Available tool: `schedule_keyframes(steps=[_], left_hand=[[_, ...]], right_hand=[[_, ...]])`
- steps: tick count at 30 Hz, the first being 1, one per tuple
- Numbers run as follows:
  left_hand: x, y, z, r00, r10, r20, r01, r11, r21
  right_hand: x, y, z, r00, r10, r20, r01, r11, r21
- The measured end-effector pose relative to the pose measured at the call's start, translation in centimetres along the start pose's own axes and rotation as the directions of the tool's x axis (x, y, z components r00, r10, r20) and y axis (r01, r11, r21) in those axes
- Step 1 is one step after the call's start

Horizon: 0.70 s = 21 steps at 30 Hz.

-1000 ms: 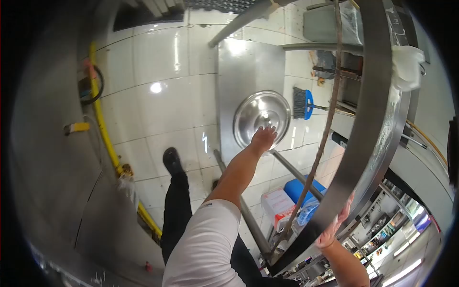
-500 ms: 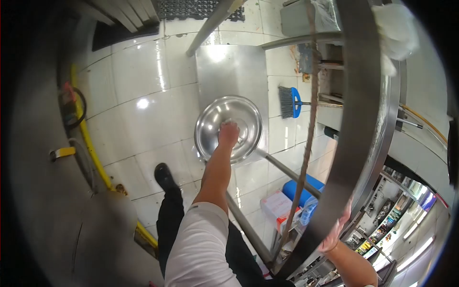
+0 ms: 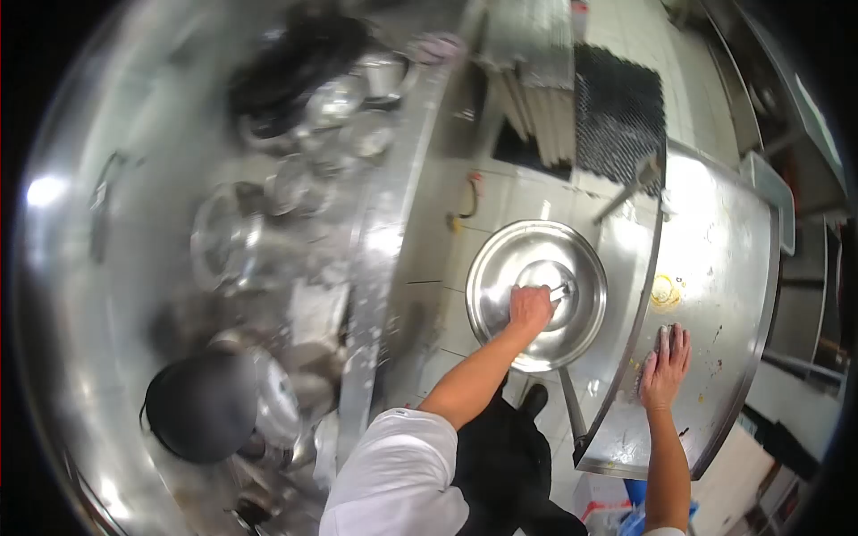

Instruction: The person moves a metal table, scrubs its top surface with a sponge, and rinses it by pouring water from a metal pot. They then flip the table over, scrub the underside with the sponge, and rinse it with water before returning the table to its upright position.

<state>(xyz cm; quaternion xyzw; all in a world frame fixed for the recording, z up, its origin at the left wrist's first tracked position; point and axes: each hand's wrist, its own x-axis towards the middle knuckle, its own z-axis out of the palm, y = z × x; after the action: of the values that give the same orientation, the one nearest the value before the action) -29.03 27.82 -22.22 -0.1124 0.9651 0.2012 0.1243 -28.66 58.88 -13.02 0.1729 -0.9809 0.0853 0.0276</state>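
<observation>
My left hand [image 3: 532, 308] reaches into a wide round steel bowl [image 3: 487, 259], its fingers closed on a small whitish, shiny thing [image 3: 559, 292] that I cannot make out. The bowl stands low, over a steel shelf [image 3: 623, 246]. My right hand [image 3: 665, 366] lies palm down with spread fingers on a steel tabletop [image 3: 706, 313], to the right of the bowl. It holds nothing. Near its fingertips is a yellow ring-shaped stain [image 3: 664, 293].
On the left, a steel counter or sink [image 3: 366, 295] holds several blurred metal bowls and a dark pot [image 3: 201, 406]. A black rubber mat [image 3: 618, 116] lies on the tiled floor beyond. A clear plastic tub [image 3: 769, 201] stands beside the tabletop's far right edge.
The view has swung, bringing the counter with bowls and the tabletop into sight. My right hand, earlier at the steel edge on the right, now lies flat on the tabletop. My left hand remains in the bowl.
</observation>
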Motion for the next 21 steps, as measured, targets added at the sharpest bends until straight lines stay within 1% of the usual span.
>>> schedule_keyframes(steps=[1, 2, 3, 5, 6, 7, 8, 9, 10, 11, 12, 13, 14, 15, 16, 17, 18, 19, 20, 21], left_hand=[[-2.2, 0.3, -3.4, 0.999, -0.05, -0.018, 0.05, 0.999, -0.007], [-4.3, 0.7, -6.8, 0.993, -0.107, -0.042, 0.106, 0.994, -0.026], [-6.2, 0.8, -9.9, 0.99, -0.115, -0.085, 0.114, 0.993, -0.021], [-11.1, 0.5, -14.9, 0.956, -0.2, -0.215, 0.2, 0.98, -0.022], [-13.1, -0.1, -16.8, 0.942, -0.22, -0.252, 0.22, 0.975, -0.028], [-14.9, -1.0, -18.6, 0.902, -0.214, -0.375, 0.219, 0.975, -0.029], [-16.7, -1.7, -20.0, 0.849, -0.204, -0.487, 0.218, 0.975, -0.028], [-17.6, -2.7, -21.3, 0.812, -0.265, -0.521, 0.269, 0.961, -0.069], [-18.0, -3.8, -22.9, 0.771, -0.326, -0.548, 0.316, 0.942, -0.115], [-18.5, -4.0, -25.2, 0.732, -0.437, -0.523, 0.371, 0.899, -0.232], [-18.0, -5.9, -25.9, 0.716, -0.489, -0.498, 0.397, 0.872, -0.285], [-17.4, -7.7, -26.7, 0.685, -0.525, -0.506, 0.419, 0.851, -0.317], [-16.7, -9.4, -27.2, 0.658, -0.555, -0.51, 0.433, 0.832, -0.346], [-15.8, -11.4, -27.5, 0.653, -0.549, -0.521, 0.423, 0.836, -0.35], [-15.0, -13.7, -27.5, 0.643, -0.579, -0.501, 0.436, 0.815, -0.382], [-14.5, -15.7, -27.5, 0.634, -0.606, -0.481, 0.448, 0.794, -0.412], [-14.0, -17.4, -27.6, 0.631, -0.601, -0.49, 0.437, 0.797, -0.416], [-13.8, -18.9, -27.8, 0.626, -0.641, -0.444, 0.466, 0.764, -0.446], [-13.6, -20.5, -27.7, 0.615, -0.685, -0.39, 0.502, 0.722, -0.476], [-13.6, -21.8, -27.8, 0.602, -0.701, -0.384, 0.514, 0.707, -0.486]], right_hand=[[0.1, -0.3, -0.4, 0.998, -0.041, -0.038, 0.042, 0.999, 0.026], [-0.1, -0.3, -0.3, 1.0, -0.02, -0.017, 0.02, 0.999, 0.025], [-0.1, -0.3, -0.4, 1.0, 0.005, 0.006, -0.005, 1.0, 0.015], [-0.7, -0.5, -0.3, 0.999, -0.041, -0.021, 0.042, 0.999, 0.021], [-1.1, -0.2, 1.0, 1.0, 0.023, -0.012, -0.023, 0.998, 0.052], [-1.1, -1.0, 0.6, 0.996, 0.084, 0.001, -0.084, 0.993, 0.085], [-1.7, -1.6, 0.2, 0.987, 0.142, 0.082, -0.152, 0.98, 0.133], [-2.6, -2.2, 0.0, 0.991, 0.11, 0.073, -0.119, 0.984, 0.136], [-3.6, -2.7, 0.3, 0.988, 0.071, 0.137, -0.107, 0.953, 0.284], [-4.9, -2.9, 0.2, 0.979, 0.021, 0.201, -0.106, 0.9, 0.422], [-6.1, -3.8, -0.5, 0.98, 0.013, 0.2, -0.11, 0.868, 0.483], [-7.3, -5.1, -1.0, 0.981, 0.015, 0.195, -0.121, 0.829, 0.546], [-8.2, -6.1, -1.5, 0.984, 0.009, 0.178, -0.107, 0.829, 0.549], [-9.1, -6.8, -1.9, 0.977, -0.025, 0.214, -0.084, 0.869, 0.488], [-9.9, -7.0, -2.2, 0.965, -0.056, 0.256, -0.058, 0.906, 0.42], [-10.5, -6.9, -2.4, 0.968, -0.058, 0.244, -0.051, 0.907, 0.418], [-10.8, -6.9, -1.7, 0.965, -0.082, 0.251, -0.006, 0.944, 0.33], [-11.1, -7.0, -0.9, 0.959, -0.106, 0.264, 0.041, 0.97, 0.239], [-11.4, -7.1, 0.0, 0.963, -0.073, 0.259, 0.004, 0.966, 0.258], [-11.3, -7.4, 0.9, 0.96, -0.091, 0.266, 0.022, 0.967, 0.254]])
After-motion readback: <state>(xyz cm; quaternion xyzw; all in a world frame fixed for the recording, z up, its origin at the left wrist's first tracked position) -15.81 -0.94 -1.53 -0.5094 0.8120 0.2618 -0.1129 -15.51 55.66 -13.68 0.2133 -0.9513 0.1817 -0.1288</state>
